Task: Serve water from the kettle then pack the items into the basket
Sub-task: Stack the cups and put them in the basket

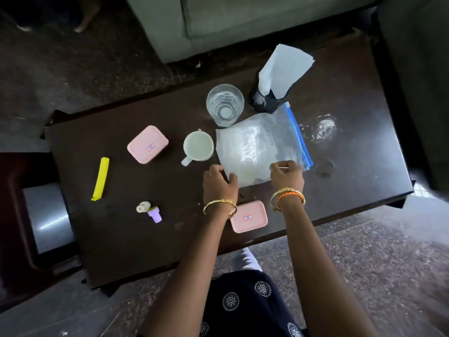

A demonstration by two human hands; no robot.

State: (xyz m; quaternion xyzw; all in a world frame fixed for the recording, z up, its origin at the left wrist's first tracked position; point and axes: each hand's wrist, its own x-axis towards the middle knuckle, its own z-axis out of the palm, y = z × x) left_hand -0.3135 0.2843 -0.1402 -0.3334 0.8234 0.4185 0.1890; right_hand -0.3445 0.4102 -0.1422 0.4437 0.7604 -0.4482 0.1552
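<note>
A clear zip bag (260,144) with a blue seal lies flat on the dark table (121,239), holding something white. My left hand (220,182) rests on the bag's near left corner, fingers curled. My right hand (286,172) pinches the bag's near edge on the right. A glass of water (224,104) stands beyond the bag. Left of the bag sits a white mug (198,147). A black mesh holder (269,98) with white paper (284,66) stands at the back. No kettle or basket is in view.
Two pink lidded boxes lie on the table, one (147,144) left of the mug, one (249,216) between my wrists. A yellow clip (100,178) and a small purple-and-white stopper (150,211) lie at the left. Water is spilled (323,127) at the right. A sofa (218,25) stands behind.
</note>
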